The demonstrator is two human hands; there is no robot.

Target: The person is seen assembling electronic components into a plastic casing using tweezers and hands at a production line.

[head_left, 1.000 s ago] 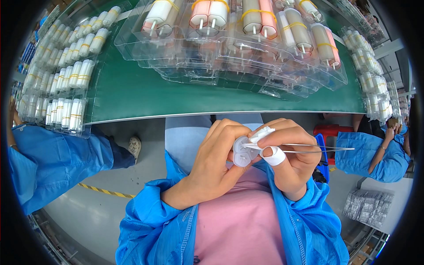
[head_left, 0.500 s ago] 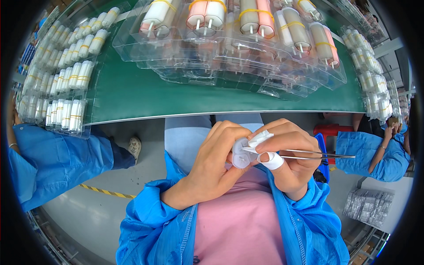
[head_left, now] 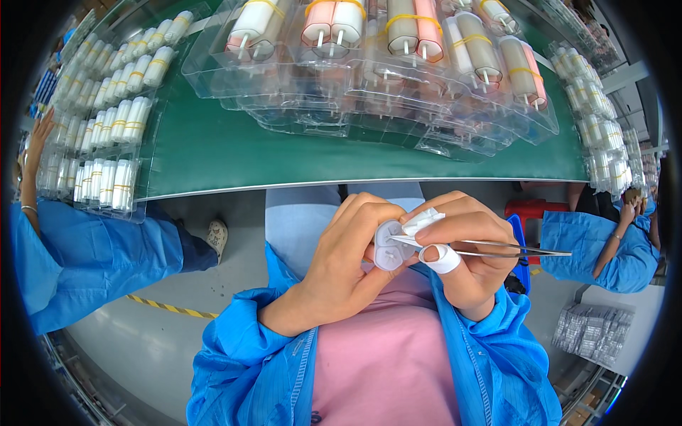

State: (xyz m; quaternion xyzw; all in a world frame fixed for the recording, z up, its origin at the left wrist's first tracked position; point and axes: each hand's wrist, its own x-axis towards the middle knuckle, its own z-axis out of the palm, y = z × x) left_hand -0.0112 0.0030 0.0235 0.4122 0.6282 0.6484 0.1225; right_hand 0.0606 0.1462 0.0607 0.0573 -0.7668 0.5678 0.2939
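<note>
Holding a small cloudy plastic piece in the left hand, near the lap. Looks light, a bit stiff and smooth, so maybe slippery, and could crack under a hard squeeze. Best to take hold by the outer sides, keeping off the round face. Curled snug around those sides on the left. Pinching thin metal tweezers in the right hand, closed on them, tips at the round face. Cannot tell about anything caught between the tips.
</note>
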